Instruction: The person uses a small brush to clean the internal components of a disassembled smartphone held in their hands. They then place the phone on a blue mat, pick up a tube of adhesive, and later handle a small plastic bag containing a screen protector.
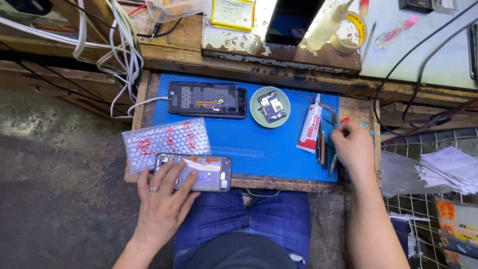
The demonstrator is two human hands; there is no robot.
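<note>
The left hand is pressing flat, fingers spread, on the opened phone at the tabletop's near edge; it looks light, fragile, best gripped by its edges; the right hand is reaching among tools, fingers curled, grasp unclear.

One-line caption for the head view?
Left hand rests on an opened phone; right hand reaches among tools.

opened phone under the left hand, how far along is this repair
Done: the opened phone has no back cover, and a small board sits in the green dish. In hand: left hand steadies it, right hand is at the tools. Left: phone not yet closed up.
</note>
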